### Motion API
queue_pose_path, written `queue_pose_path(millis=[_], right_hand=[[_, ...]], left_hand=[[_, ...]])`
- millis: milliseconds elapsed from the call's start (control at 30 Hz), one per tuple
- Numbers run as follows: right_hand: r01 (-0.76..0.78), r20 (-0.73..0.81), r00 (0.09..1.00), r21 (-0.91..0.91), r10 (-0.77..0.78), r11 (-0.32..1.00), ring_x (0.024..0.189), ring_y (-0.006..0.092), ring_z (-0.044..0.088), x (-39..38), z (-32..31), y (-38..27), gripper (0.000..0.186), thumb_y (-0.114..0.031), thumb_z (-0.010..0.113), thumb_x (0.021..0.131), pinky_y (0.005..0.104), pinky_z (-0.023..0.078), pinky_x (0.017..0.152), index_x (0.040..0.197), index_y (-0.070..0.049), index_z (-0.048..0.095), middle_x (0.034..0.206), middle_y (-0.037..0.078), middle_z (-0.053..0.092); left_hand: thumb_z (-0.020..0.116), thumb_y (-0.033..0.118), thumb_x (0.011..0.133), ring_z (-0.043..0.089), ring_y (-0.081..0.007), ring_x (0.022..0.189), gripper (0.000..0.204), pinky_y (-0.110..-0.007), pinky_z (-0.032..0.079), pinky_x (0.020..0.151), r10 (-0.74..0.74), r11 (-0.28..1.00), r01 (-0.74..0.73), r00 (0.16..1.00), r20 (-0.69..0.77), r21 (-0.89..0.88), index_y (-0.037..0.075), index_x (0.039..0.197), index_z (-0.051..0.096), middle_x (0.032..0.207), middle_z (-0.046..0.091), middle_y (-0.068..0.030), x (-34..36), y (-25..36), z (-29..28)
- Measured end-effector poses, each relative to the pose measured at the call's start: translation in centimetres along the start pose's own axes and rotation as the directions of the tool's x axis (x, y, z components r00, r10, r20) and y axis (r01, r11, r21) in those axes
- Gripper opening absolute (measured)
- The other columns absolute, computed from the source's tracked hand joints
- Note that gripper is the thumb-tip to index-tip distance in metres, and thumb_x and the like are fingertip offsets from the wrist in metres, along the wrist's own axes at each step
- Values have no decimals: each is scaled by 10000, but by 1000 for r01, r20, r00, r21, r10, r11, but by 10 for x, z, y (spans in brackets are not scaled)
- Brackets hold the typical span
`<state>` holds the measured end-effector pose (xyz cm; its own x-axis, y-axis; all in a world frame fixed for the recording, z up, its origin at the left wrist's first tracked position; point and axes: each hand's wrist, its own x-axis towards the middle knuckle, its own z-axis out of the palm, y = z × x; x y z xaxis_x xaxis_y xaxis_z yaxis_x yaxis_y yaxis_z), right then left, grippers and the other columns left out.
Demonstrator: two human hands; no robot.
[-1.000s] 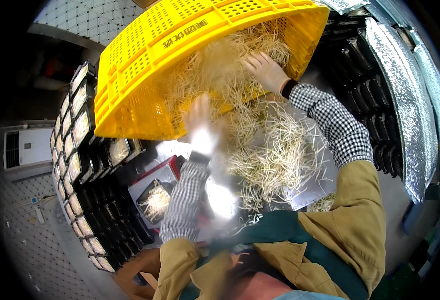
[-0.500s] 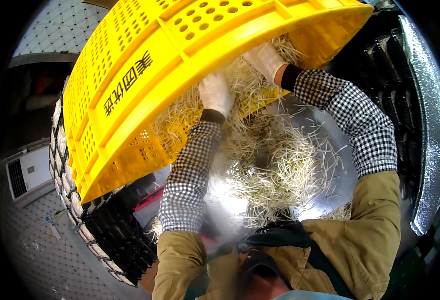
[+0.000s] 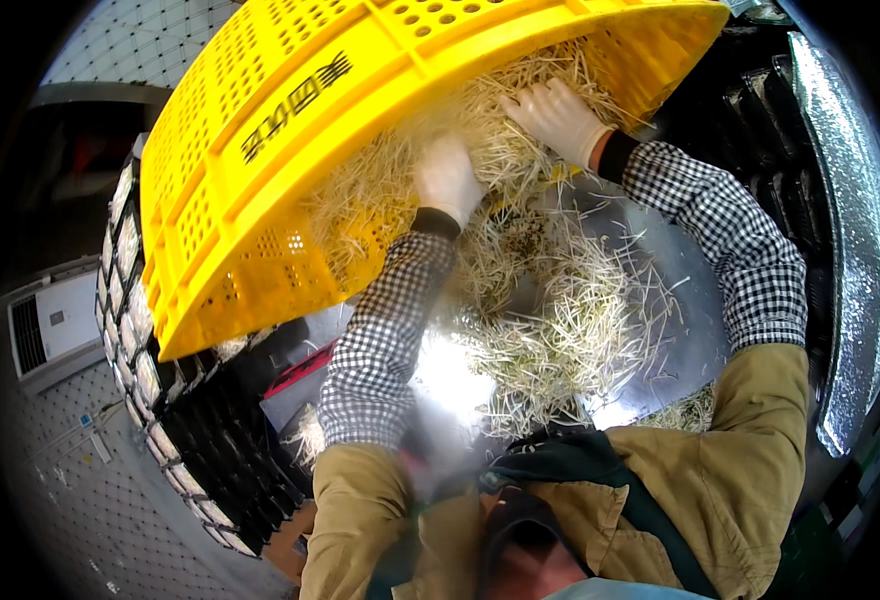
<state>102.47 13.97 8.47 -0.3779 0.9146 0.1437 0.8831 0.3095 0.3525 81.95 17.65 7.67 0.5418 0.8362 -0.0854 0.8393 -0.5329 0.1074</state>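
A yellow perforated crate [image 3: 380, 95] is tilted on its side, its mouth facing me. Pale bean sprouts [image 3: 490, 150] fill its opening and trail down onto the metal surface. My right hand [image 3: 558, 115], in a white glove, rests on the sprouts at the crate's mouth with its fingers spread. Left of it, my gloved left hand [image 3: 448, 178] reaches into the sprouts; its fingers are blurred and partly hidden. A loose heap of sprouts [image 3: 580, 340] lies on the shiny metal surface [image 3: 675, 300] between my forearms.
Stacked black trays with pale contents [image 3: 155, 385] stand at the left. More black trays [image 3: 775, 130] rise on the right beside a silver foil sheet [image 3: 845, 250]. A red-edged item [image 3: 300, 368] sits by my left forearm. A white wall unit [image 3: 55, 330] shows far left.
The crate has shifted slightly up in the picture, exposing more sprouts. My right hand has moved a little right and down, its fingers now showing. My left hand has shifted slightly right.
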Motion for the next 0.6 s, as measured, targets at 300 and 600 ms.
queue_pose_path(millis=[300, 600], right_hand=[[25, 544, 757, 529, -362, 848, 906, 330, 681, -35, -145, -56, 737, -177, 775, 672, 386, 555, 782, 1336, -7, 502, 1000, 202, 689], [62, 202, 956, 574, -215, 816, 1297, 380, 475, -119, -127, -110, 1241, -436, 913, 541, 450, 390, 1085, 1509, -34, 249, 1426, 252, 452]], left_hand=[[787, 335, 729, 541, -319, 1225, 879, -359, 414, 1057, 281, 853, 40, 804, 523, -520, 1, 1430, 375, 1336, 543, -244, -144, -53, -99], [863, 561, 590, 299, -447, 1407, 1314, -425, 290, 1152, 84, 992, -25, 861, 502, -123, 64, 1551, 117, 1501, 316, -319, -264, -114, -13]])
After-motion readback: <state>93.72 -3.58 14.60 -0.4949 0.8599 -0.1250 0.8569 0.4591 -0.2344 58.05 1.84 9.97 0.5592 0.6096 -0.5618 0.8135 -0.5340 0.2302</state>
